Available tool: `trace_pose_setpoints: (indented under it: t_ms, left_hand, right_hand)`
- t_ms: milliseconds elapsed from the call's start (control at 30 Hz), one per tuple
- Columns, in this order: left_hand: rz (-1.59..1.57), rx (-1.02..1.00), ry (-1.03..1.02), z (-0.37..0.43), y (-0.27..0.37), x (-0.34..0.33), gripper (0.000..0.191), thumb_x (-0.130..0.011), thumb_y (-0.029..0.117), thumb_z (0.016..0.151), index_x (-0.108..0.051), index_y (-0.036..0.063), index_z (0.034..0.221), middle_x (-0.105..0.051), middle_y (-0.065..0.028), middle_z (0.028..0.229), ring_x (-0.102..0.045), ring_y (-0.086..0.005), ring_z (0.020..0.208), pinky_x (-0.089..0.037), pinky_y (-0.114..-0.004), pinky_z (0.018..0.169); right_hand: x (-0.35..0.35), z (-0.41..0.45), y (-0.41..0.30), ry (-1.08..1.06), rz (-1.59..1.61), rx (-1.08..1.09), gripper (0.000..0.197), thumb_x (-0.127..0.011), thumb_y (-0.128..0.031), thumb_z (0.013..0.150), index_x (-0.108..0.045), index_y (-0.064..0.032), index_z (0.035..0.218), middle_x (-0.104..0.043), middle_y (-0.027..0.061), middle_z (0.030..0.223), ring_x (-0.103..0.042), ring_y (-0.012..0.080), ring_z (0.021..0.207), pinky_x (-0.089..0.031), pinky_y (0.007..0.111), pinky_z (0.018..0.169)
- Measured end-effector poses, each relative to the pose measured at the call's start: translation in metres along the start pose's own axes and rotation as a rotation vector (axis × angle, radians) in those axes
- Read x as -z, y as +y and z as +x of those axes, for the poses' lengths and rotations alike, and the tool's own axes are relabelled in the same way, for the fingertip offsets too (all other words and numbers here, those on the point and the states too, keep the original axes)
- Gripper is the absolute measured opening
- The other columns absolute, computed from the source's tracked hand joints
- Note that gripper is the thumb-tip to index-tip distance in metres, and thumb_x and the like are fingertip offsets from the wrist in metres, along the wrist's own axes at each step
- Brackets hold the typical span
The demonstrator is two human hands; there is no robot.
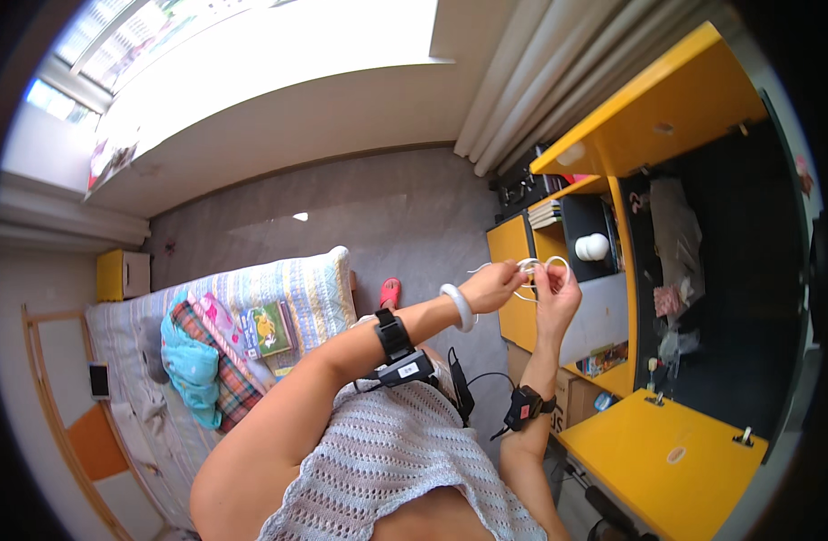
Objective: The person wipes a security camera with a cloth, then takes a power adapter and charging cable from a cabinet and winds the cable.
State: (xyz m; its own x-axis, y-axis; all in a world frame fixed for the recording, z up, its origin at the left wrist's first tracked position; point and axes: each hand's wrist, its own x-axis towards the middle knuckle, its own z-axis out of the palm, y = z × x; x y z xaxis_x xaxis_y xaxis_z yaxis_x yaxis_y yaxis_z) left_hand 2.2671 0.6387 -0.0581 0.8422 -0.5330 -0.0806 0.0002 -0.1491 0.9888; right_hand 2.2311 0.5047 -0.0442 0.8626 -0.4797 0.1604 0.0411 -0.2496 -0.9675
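Observation:
A thin white cable (529, 266), gathered in loose loops, is held between my two hands, in front of the yellow and black cabinet. My left hand (493, 286), with a pale bangle at its wrist, pinches the coil from the left. On the right, the fingers of my right hand (558, 292) grip the looped part. A short length of cable sticks out left of my left hand, and more strands hang below the fingers. The two hands are close together; the ends of the cable cannot be clearly made out.
Yellow cabinet doors stand open, one (657, 115) at the upper right, another (671, 453) at the lower right. A white rounded object (591, 247) is by the shelves. On the left, a bed (319, 284) holds a turquoise cloth (189, 355) and books (272, 329). A cardboard box (579, 406) stands below.

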Motion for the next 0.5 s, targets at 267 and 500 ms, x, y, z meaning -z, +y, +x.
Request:
trace_pose_setpoints:
  t_ms: [267, 500]
  left_hand:
    - [-0.132, -0.051, -0.091, 0.032, 0.036, -0.005, 0.028, -0.048, 0.023, 0.093, -0.056, -0.0037, 0.091, -0.062, -0.0205, 0.079, -0.061, -0.0329, 0.075, -0.047, -0.039, 0.068]
    - [-0.557, 0.182, -0.236, 0.050, -0.009, 0.015, 0.024, -0.050, 0.021, 0.095, -0.062, 0.0007, 0.095, -0.058, -0.0017, 0.074, -0.051, -0.0100, 0.069, -0.044, -0.025, 0.064]
  right_hand:
    - [-0.011, 0.001, -0.030, 0.233, 0.383, -0.273, 0.016, -0.058, -0.022, 0.094, -0.057, -0.0063, 0.091, -0.059, -0.0018, 0.078, -0.045, -0.0005, 0.059, -0.031, 0.013, 0.050]
    - [-0.021, -0.010, 0.003, 0.230, 0.161, -0.307, 0.016, -0.056, -0.020, 0.094, -0.060, -0.0049, 0.097, -0.060, -0.0030, 0.080, -0.047, 0.0003, 0.060, -0.031, 0.014, 0.049]
